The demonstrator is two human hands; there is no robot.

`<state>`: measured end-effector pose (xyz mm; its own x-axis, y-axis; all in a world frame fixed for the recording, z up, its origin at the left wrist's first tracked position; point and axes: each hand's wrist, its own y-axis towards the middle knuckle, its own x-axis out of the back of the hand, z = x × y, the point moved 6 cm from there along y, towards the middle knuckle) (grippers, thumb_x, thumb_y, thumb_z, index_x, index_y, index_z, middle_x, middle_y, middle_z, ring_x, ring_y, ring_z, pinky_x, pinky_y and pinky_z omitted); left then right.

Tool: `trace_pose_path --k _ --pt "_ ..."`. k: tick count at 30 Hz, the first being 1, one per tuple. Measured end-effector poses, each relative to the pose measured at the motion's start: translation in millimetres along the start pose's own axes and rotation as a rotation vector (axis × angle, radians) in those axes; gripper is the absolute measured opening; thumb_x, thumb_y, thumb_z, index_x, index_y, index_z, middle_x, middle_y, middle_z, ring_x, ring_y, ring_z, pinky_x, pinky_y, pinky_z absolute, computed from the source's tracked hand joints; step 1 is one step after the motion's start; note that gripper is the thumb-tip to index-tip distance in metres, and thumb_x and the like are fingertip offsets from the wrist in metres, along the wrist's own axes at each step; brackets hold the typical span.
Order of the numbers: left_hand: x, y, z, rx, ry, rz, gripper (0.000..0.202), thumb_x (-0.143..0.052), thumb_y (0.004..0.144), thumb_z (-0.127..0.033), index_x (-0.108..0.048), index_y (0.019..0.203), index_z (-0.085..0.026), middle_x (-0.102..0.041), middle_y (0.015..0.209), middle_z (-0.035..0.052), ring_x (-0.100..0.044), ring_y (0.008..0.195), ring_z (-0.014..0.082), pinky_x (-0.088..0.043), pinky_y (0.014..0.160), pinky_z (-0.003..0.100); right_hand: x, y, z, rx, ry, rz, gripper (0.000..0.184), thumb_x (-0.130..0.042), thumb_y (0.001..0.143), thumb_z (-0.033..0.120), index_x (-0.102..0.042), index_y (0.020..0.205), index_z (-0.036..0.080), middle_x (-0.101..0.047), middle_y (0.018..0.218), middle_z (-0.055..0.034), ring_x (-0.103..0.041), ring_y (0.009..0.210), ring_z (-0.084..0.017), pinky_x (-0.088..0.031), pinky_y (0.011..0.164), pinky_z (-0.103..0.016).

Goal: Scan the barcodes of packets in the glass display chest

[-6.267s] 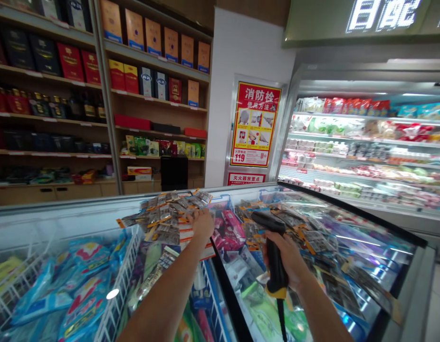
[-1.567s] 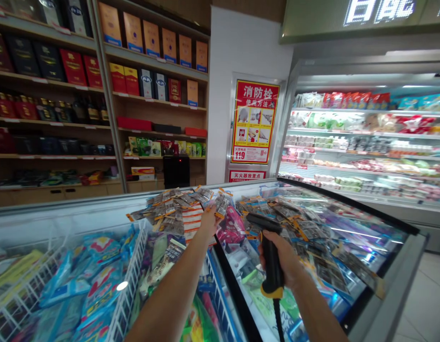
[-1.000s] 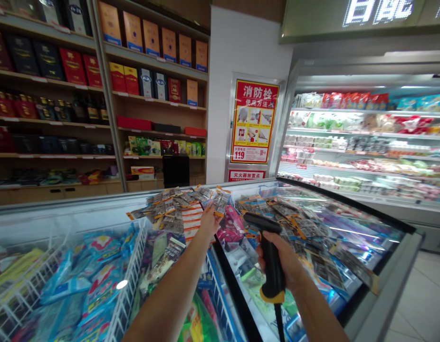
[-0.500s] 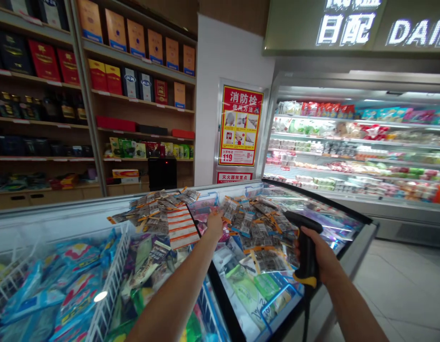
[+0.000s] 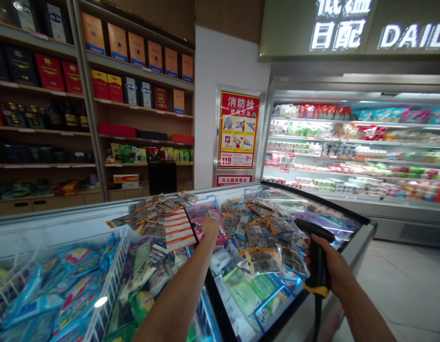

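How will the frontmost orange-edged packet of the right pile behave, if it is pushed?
The orange-edged packet probably slides easily, since its wrapping looks shiny. It seems thin, so likely light and somewhat floppy. Lying fairly flat, it should hardly roll.

Bare skin is shown on the left hand (image 5: 210, 226), the right hand (image 5: 329, 259) and both forearms (image 5: 182, 287).

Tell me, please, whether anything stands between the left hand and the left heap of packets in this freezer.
Yes: seen from the head camera, the black bar and the orange-and-white striped sheet lie between the left hand and the left heap of packets. Whether the hand clears their height cannot be told.
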<state>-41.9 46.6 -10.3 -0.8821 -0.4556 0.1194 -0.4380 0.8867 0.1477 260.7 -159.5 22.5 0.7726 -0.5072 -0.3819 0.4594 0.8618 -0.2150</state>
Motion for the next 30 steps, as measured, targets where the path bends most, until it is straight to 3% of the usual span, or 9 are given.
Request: trace_pose_path --k 5,8,11,14,17,21,25,30 --pt "-0.4 -6 -8 -0.113 -0.059 0.07 0.024 -0.053 0.057 0.006 -0.052 0.059 -0.018 -0.064 0.082 0.0084 -0.053 0.109 0.0259 -0.037 0.095 0.036 -13 -1 0 -0.008 0.011 0.023 0.012 -0.057 0.079 0.028 -0.057 0.072 0.018 -0.056 0.044 0.0022 -0.051 0.034 -0.012 -0.041 0.032 -0.02" --pt "-5.7 -10 -9 -0.153 -0.055 0.11 0.025 -0.055 0.053 0.006 -0.051 0.057 -0.018 -0.064 0.086 0.0101 -0.051 0.113 0.0299 -0.035 0.097 0.043 -26 -3 -1 -0.004 0.006 0.055 0.013 -0.057 0.078 0.028 -0.056 0.07 0.018 -0.056 0.044 0.0022 -0.05 0.033 -0.011 -0.041 0.031 -0.02" --pt "3.2 -6 -12 -0.206 0.036 0.105 0.023 -0.058 0.056 0.002 -0.054 0.063 -0.019 -0.064 0.097 0.0115 -0.047 0.119 0.0317 -0.034 0.097 0.046 -49 -4 -6 -0.005 -0.038 0.105 0.016 -0.057 0.078 0.029 -0.055 0.067 0.018 -0.056 0.044 0.0012 -0.05 0.033 -0.012 -0.04 0.03 -0.021" --pt "33.3 6 -20 -0.309 0.161 0.066 0.02 -0.058 0.062 -0.003 -0.058 0.072 -0.019 -0.061 0.109 0.0126 -0.041 0.124 0.0305 -0.027 0.102 0.048 -77 -4 -14 -0.021 -0.064 0.151 0.019 -0.056 0.079 0.031 -0.056 0.065 0.017 -0.056 0.044 0.0008 -0.051 0.033 -0.012 -0.039 0.029 -0.02" --pt "79.4 19 -26 -0.401 0.362 -0.02 0.024 -0.054 0.068 -0.005 -0.06 0.085 -0.02 -0.058 0.118 0.0133 -0.038 0.125 0.0299 -0.017 0.106 0.051 -105 -5 -22 -0.027 -0.082 0.216 0.022 -0.056 0.079 0.032 -0.055 0.063 0.017 -0.056 0.044 0.0007 -0.05 0.032 -0.012 -0.039 0.029 -0.021" --pt "134.1 24 -26 -0.468 0.674 -0.072 0.032 -0.047 0.074 -0.008 -0.061 0.1 -0.019 -0.055 0.121 0.0153 -0.041 0.121 0.0312 -0.02 0.105 0.051 -134 -9 -37 -0.074 -0.114 0.31 0.023 -0.056 0.077 0.034 -0.055 0.062 0.017 -0.056 0.044 0.0006 -0.05 0.032 -0.012 -0.039 0.028 -0.021" --pt "169.5 21 -21 -0.407 0.976 -0.092 0.031 -0.041 0.08 -0.013 -0.059 0.105 -0.018 -0.058 0.114 0.0146 -0.046 0.114 0.03 -0.031 0.098 0.046 -150 -15 -48 -0.067 -0.095 0.36 0.018 -0.059 0.074 0.033 -0.057 0.068 0.017 -0.056 0.045 0.0017 -0.05 0.032 -0.011 -0.038 0.029 -0.02" --pt "204.7 21 -11 -0.24 1.066 -0.193 0.036 -0.052 0.078 -0.034 -0.054 0.107 -0.013 -0.053 0.115 0.0201 -0.044 0.114 0.0362 -0.038 0.088 0.048 -152 -21 -57 -0.098 -0.108 0.361 0.018 -0.062 0.072 0.034 -0.057 0.07 0.017 -0.057 0.045 0.0012 -0.051 0.033 -0.011 -0.039 0.03 -0.02"
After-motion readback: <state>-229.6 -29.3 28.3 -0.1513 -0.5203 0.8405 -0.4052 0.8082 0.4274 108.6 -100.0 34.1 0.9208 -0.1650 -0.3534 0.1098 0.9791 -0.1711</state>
